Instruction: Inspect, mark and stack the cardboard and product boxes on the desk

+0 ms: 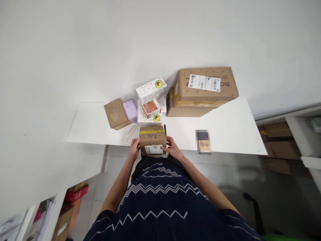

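Note:
A small brown cardboard box (152, 137) with yellow tape, handwriting and a white label is at the table's front edge, held between both hands. My left hand (134, 148) grips its left side with the fingers bent round the edge. On the right side my right hand (172, 148) holds it, the thumb near the label. Just behind stand white boxes with avocado pictures (151, 90) and an orange-and-white box (151, 108) lying on top of one. A thin black object (165, 130) shows beside the held box's back right corner.
Large brown boxes (207, 87) stand at the back right of the white table (235, 134). Another brown box (116, 113) and a blurred purple item (130, 109) lie at the left. A blurred dark-and-tan item (204, 142) rests near the front edge at right.

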Tool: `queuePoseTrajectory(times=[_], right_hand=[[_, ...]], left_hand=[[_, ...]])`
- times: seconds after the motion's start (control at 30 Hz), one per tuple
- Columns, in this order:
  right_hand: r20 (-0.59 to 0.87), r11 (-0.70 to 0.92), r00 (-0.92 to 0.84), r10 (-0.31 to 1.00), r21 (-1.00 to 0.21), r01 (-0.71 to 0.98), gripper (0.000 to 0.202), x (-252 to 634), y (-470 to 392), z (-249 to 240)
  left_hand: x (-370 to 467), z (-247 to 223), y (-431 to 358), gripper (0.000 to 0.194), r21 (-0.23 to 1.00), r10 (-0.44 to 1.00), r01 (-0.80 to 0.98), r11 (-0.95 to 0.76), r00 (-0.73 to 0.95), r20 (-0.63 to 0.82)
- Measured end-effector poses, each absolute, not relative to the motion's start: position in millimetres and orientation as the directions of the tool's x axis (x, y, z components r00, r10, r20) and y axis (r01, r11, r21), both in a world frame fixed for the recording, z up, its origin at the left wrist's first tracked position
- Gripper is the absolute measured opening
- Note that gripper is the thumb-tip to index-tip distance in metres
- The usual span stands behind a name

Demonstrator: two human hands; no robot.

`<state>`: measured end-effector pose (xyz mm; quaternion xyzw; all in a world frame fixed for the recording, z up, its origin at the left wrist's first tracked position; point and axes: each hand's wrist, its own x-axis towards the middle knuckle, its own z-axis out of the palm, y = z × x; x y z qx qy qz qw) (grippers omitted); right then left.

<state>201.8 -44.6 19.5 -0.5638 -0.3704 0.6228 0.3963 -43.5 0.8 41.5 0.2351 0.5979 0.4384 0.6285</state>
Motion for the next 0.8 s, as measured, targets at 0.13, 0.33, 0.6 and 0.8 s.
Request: queuePoseTrajectory(times=[0.13,0.33,0.6,0.8], right_hand=[[-0.411,-0.412,-0.021,0.911,-0.911,-0.014,0.064,202.8,-41.8,15.9],[-0.411,-0.411,0.025,0.911,-0.908,0.076,0.066,199.6,-43.6,5.8],[-0.390,-0.383,0.009,0.921,-0.899,0.213,0.067,213.2,-42.6,-11.2],[-0.567,-0.567,0.202,0.799,-0.597,0.568,0.032,231.0,-7.5,-26.4]], left_hand=[[-42.2,33.2,0.9,0.033,0.838,0.856,-0.297,0.459,-0.105,-0.506],[-39.3,17.6,-2.5,0.029,0.857,0.877,-0.300,0.419,-0.109,-0.467],[-37.4,-0.4,1.1,0.039,0.885,0.893,-0.270,0.379,-0.143,-0.426],[-29.6,-9.7,-1.2,0.060,0.934,0.934,-0.147,0.325,-0.107,-0.342]])
